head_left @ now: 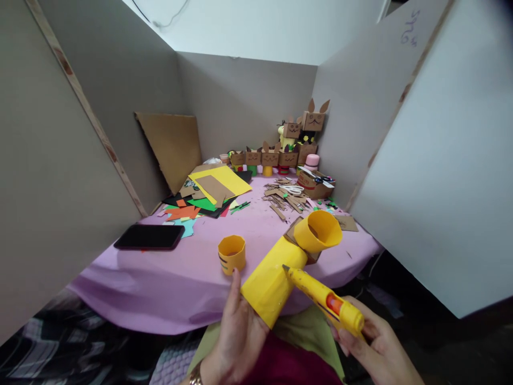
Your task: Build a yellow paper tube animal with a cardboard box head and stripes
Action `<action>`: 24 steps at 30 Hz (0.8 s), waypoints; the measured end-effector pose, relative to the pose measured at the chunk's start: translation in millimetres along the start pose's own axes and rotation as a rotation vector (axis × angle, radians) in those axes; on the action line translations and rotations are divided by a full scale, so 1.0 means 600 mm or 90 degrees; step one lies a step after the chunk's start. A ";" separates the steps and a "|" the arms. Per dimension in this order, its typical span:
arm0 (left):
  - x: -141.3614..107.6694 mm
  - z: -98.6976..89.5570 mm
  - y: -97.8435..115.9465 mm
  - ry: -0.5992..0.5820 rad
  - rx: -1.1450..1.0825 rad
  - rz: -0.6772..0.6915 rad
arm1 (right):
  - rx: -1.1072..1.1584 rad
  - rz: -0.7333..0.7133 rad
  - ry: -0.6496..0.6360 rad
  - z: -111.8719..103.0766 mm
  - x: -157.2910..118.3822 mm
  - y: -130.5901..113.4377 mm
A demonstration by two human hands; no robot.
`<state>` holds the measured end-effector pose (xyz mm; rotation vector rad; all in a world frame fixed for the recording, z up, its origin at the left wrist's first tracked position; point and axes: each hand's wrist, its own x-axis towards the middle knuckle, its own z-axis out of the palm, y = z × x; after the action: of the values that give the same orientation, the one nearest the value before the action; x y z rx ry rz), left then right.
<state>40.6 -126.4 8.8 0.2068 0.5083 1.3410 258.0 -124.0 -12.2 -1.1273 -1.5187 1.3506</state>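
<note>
Tilted yellow tube (270, 286) beneath yellow tool (315, 287)

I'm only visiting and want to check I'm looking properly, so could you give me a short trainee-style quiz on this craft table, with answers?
1. What does the person's right hand hold?
A) a pencil
B) a yellow tool
C) a spoon

2. True or false: the phone lies on the purple cloth.

3. Fill the gap: the white-handled scissors lie among scraps of brown ____.

Key: 1. B; 2. True; 3. cardboard.
</note>
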 end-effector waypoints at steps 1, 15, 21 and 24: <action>0.000 0.001 0.000 0.003 0.001 -0.002 | -0.009 0.002 0.008 -0.002 -0.001 0.002; -0.003 0.003 0.002 -0.009 -0.021 -0.031 | -0.035 -0.027 0.048 0.038 0.005 -0.007; -0.004 -0.001 0.001 0.001 0.000 -0.039 | -0.011 0.006 0.101 0.057 -0.002 -0.006; -0.005 0.000 0.000 0.006 0.000 -0.031 | -0.018 0.006 0.084 0.060 -0.002 -0.008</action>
<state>40.2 -129.3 9.4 0.1875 0.5177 1.2944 223.5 -135.7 -11.8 -1.2190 -1.4430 1.2395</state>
